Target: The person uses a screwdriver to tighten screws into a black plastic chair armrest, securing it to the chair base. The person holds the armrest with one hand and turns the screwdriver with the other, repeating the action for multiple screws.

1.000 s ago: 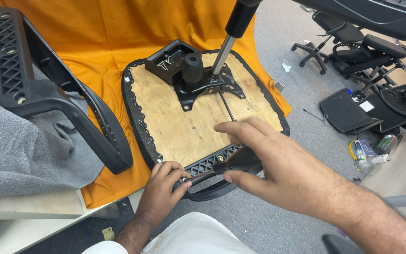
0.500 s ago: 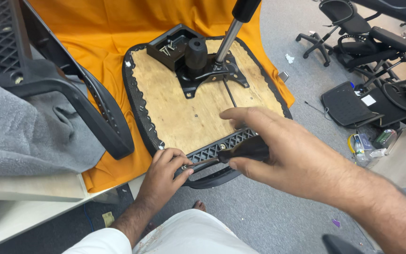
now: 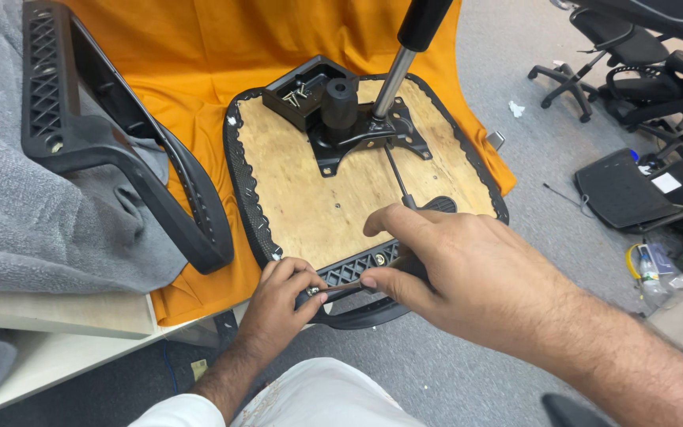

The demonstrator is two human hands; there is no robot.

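At the lower centre of the frame the left hand pinched a small metal screw between thumb and fingertips, holding it against the black armrest bracket at the near edge of the upturned chair seat. The right hand came in from the lower right, its grip clenched on a thin tool whose tip met the screw; the tool's handle was hidden in the fist. The seat lay plywood side up on an orange cloth over the surface, with a black mechanism plate and gas cylinder at the upper centre. A loose black armrest rested on grey fabric at the left. Other chair parts lay on the floor at the right.
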